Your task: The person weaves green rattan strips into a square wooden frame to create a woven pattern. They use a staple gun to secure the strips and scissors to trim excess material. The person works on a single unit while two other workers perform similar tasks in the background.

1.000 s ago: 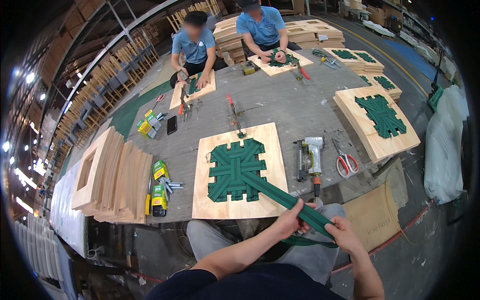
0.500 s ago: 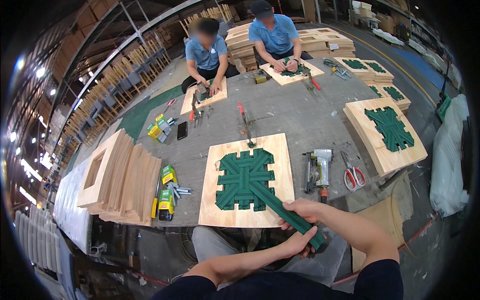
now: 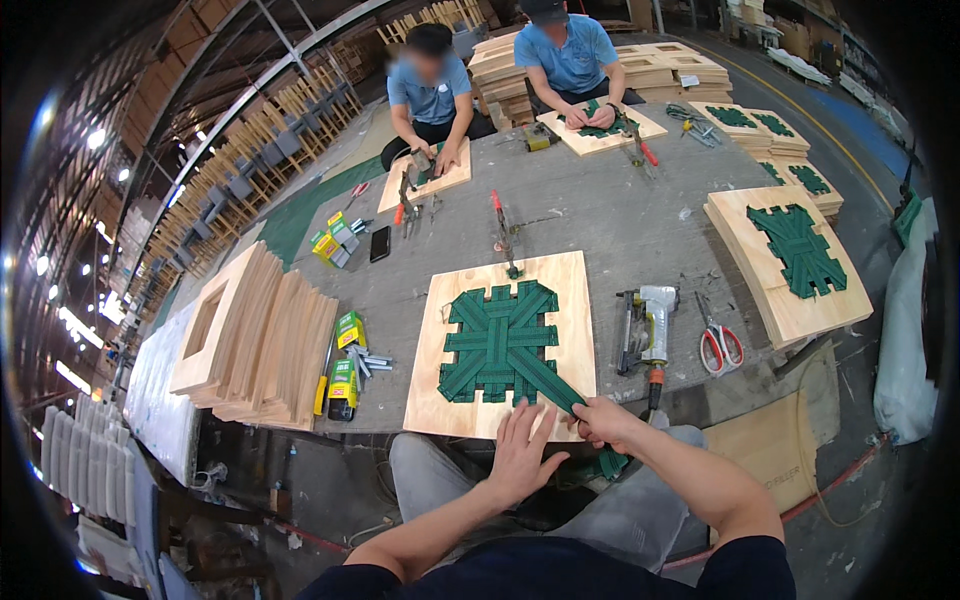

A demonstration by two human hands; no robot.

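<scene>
Left hand [image 3: 520,455] lies flat, fingers spread, on the near edge of the wooden seat frame [image 3: 575,300]. Right hand [image 3: 603,422] is clenched around a green webbing strap [image 3: 545,378] (its loose end hangs below the fist), which runs diagonally from the woven green panel to the frame's near right corner. Just right of the frame: a pneumatic stapler [image 3: 643,328], then red-handled scissors [image 3: 718,343]. Left: stacked frames [image 3: 255,340]. Across the table, two people work on similar frames.
</scene>
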